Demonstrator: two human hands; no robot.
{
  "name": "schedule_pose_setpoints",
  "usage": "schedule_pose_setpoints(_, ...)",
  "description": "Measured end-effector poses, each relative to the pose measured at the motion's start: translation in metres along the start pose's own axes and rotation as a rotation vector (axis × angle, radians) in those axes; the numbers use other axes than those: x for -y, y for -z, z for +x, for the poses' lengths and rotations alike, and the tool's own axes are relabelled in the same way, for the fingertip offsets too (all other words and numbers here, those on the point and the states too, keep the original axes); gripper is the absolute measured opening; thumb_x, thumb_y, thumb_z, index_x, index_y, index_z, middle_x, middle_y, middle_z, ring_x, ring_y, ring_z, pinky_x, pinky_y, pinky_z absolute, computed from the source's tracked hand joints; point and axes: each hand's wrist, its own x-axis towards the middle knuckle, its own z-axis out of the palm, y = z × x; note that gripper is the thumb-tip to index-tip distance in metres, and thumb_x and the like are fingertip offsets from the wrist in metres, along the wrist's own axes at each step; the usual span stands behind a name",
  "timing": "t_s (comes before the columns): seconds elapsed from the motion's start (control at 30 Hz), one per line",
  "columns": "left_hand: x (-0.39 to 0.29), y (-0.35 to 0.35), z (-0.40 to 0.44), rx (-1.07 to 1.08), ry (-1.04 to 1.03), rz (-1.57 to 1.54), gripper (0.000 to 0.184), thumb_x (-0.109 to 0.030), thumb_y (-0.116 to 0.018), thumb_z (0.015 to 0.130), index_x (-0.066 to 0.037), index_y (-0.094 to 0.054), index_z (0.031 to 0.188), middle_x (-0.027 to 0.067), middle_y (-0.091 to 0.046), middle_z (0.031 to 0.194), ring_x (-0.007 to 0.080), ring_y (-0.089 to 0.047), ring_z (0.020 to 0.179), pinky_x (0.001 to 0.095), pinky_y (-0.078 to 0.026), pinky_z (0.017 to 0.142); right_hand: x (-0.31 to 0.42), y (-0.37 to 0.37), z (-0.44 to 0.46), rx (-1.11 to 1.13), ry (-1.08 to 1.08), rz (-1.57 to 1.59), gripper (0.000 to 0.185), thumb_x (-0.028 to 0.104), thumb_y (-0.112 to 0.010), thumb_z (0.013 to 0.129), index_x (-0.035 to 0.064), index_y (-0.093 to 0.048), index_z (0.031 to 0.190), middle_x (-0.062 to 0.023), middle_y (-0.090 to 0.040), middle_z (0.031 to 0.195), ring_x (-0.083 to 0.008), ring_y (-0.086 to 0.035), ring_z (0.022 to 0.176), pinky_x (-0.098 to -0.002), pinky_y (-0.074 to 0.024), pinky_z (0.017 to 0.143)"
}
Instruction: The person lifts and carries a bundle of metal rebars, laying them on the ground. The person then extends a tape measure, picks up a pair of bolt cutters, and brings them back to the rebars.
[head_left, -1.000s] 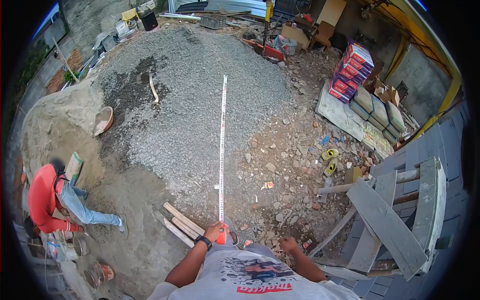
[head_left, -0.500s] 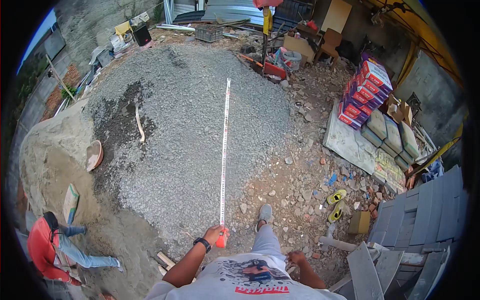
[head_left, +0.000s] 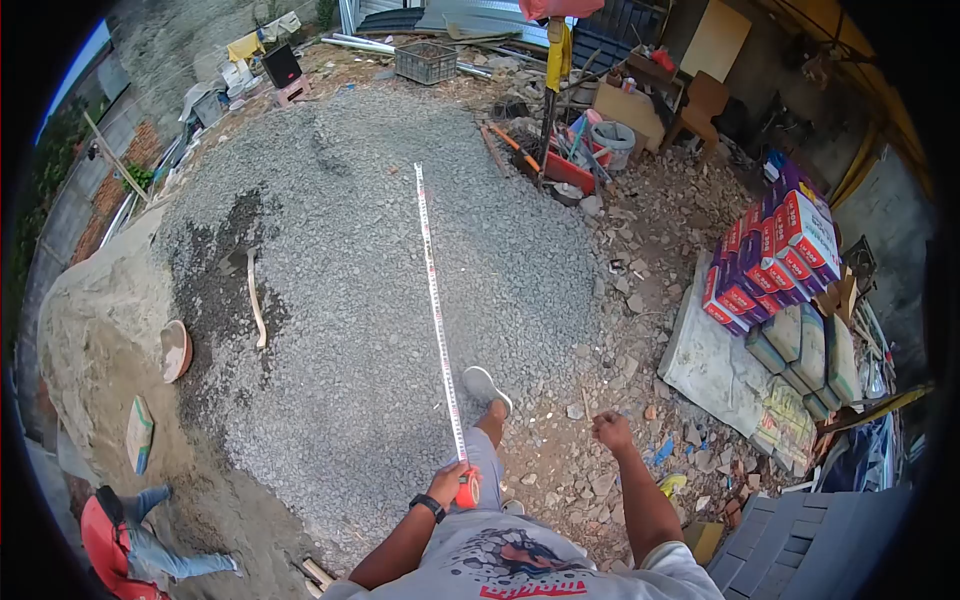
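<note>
My left hand (head_left: 446, 486) is closed around an orange-red tape measure (head_left: 467, 490), near my waist. Its long white blade (head_left: 436, 300) stretches out ahead over a broad grey gravel heap (head_left: 350, 250), the free end far from me. Over the stony ground to the right is my right hand (head_left: 612, 432), fingers curled in; whatever may be inside them is hidden. A thin stick (head_left: 587, 402) lies on the ground just past that hand. My shoe (head_left: 487, 390) is at the gravel's near edge.
On the left lie a shovel (head_left: 258, 300), a round basin (head_left: 176, 352) and a sand pile (head_left: 95, 300). A person in red (head_left: 105, 540) bends at lower left. Stacked boxes (head_left: 775, 250), grey blocks (head_left: 800, 545) and rubble (head_left: 640, 300) are on the right.
I have stepped forward onto the gravel edge. The tape measure moved with my left hand, and its blade now slants left. My right hand swung forward and out from my side.
</note>
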Motion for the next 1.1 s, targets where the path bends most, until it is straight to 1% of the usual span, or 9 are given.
schedule_pose_setpoints(0.17,-0.133,-0.02,0.141,-0.034,-0.014,-0.175,0.033,-0.028,-0.043,0.1,0.0,-0.059,0.104,0.0136,-0.066,0.091,0.0227,-0.065,0.079,0.0351,-0.054,0.071,0.062,-0.044,0.14,0.187,-0.186,-0.141,0.024,0.018,-0.062,0.085,-0.0041,-0.067,0.09,-0.0092,-0.066,0.072,-0.0157,-0.06,0.058,-0.0295,-0.047,0.052)
schedule_pose_setpoints(0.3,-0.264,-0.036,0.225,-0.054,-0.032,-0.242,0.031,-0.027,-0.045,0.099,0.0,-0.059,0.105,0.0137,-0.066,0.091,0.0225,-0.065,0.079,0.0355,-0.054,0.071,0.085,-0.039,0.242,0.589,0.154,-0.63,0.025,0.022,-0.064,0.085,-0.0021,-0.068,0.092,-0.0106,-0.068,0.076,-0.0184,-0.063,0.061,-0.0314,-0.0496,0.055)
schedule_pose_setpoints(0.43,-0.396,-0.057,0.266,-0.05,-0.007,-0.335,0.031,-0.029,-0.046,0.099,-0.001,-0.058,0.103,0.0137,-0.065,0.09,0.0227,-0.065,0.079,0.0356,-0.054,0.071,0.192,-0.048,0.34,0.481,0.027,-0.644,0.027,0.025,-0.066,0.084,0.0016,-0.068,0.098,-0.0102,-0.068,0.077,-0.0166,-0.063,0.06,-0.031,-0.05,0.055)
schedule_pose_setpoints(0.63,-0.513,-0.063,0.341,-0.145,-0.001,-0.305,0.033,-0.031,-0.045,0.1,-0.001,-0.059,0.102,0.0123,-0.065,0.087,0.021,-0.064,0.078,0.0336,-0.053,0.07,0.351,-0.08,0.538,0.303,-0.224,-0.017,0.022,0.022,-0.065,0.085,0.0009,-0.065,0.093,-0.0044,-0.062,0.069,-0.0139,-0.058,0.054,-0.0279,-0.0452,0.047)
schedule_pose_setpoints(0.87,-0.554,-0.067,0.479,-0.505,0.076,-0.066,0.039,-0.036,-0.044,0.098,-0.003,-0.066,0.093,0.0064,-0.065,0.081,0.0136,-0.063,0.076,0.0271,-0.05,0.07,0.447,-0.2,0.865,0.319,-0.066,-0.427,0.031,0.03,-0.067,0.085,-0.0004,-0.063,0.081,-0.0063,-0.063,0.065,-0.0145,-0.058,0.053,-0.0308,-0.0469,0.05)
schedule_pose_setpoints(0.93,-0.569,-0.084,0.512,-0.514,0.132,0.162,0.041,-0.033,-0.039,0.1,-0.001,-0.064,0.093,0.0068,-0.068,0.08,0.0143,-0.063,0.073,0.0287,-0.05,0.07,0.441,-0.247,0.954,0.218,-0.021,-0.493,0.044,0.04,-0.07,0.08,-0.0013,-0.062,0.092,-0.0122,-0.067,0.078,-0.0227,-0.065,0.071,-0.0347,-0.051,0.067)
schedule_pose_setpoints(1.0,-0.634,-0.122,0.534,-0.465,0.337,-0.342,0.028,-0.033,-0.055,0.095,-0.008,-0.062,0.105,0.0015,-0.062,0.084,0.0105,-0.055,0.075,0.0242,-0.049,0.066,0.454,-0.282,1.012,0.138,-0.113,-0.595,0.064,0.047,-0.072,0.076,-0.0033,-0.056,0.112,-0.0189,-0.066,0.098,-0.0297,-0.064,0.091,-0.038,-0.0499,0.081)
schedule_pose_setpoints(1.07,-0.626,-0.141,0.568,-0.425,0.405,-0.305,0.027,-0.034,-0.053,0.097,-0.009,-0.062,0.096,0.0016,-0.06,0.079,0.0104,-0.053,0.07,0.0276,-0.046,0.06,0.464,-0.325,1.079,0.106,-0.123,-0.639,0.085,0.053,-0.073,0.073,-0.0051,-0.045,0.129,-0.0239,-0.062,0.112,-0.0336,-0.06,0.106,-0.0398,-0.0461,0.091)
schedule_pose_setpoints(1.1,-0.606,-0.153,0.577,-0.38,0.161,-0.082,0.026,-0.033,-0.053,0.097,-0.009,-0.061,0.092,0.0009,-0.057,0.076,0.0112,-0.051,0.067,0.0282,-0.044,0.058,0.468,-0.344,1.104,0.099,-0.146,-0.639,0.093,0.056,-0.073,0.073,-0.0059,-0.039,0.134,-0.0258,-0.059,0.117,-0.0346,-0.057,0.111,-0.0402,-0.0441,0.094)
